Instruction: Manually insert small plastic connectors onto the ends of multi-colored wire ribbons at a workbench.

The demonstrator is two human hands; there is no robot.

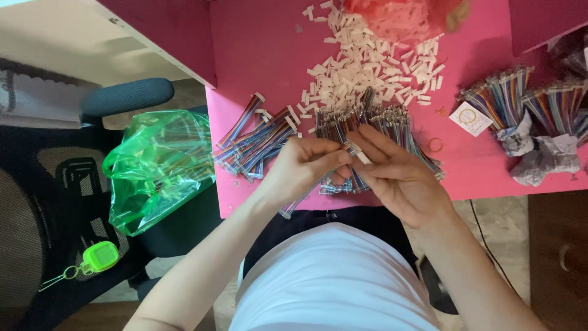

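Fingertips of both hands are meeting over the near edge of the pink worktop (257,49): the left hand (303,168) is pinching a thin multicoloured ribbon cable (306,195), its grip clenched on the wires just short of the end, while the right hand (398,178) is holding a small white connector housing (360,155) between thumb and forefinger, touching the cable's tip. The cable is trailing down and left from the pinch, sagging under its own weight, so it is judged light and limp; taking it close to the terminated end looks the only way of keeping the tip steady. The housing appears hard, tiny and easily dropped. Under the hands, a loose bundle of bare-ended cables (380,119) is fanning out; left of it, finished cables (254,141) are lying in a pile. Beyond, white housings (367,61) are scattered in a heap. Banded cable bundles (527,101) are sitting at far right, and a green plastic bag (159,165) is resting on the chair at left.
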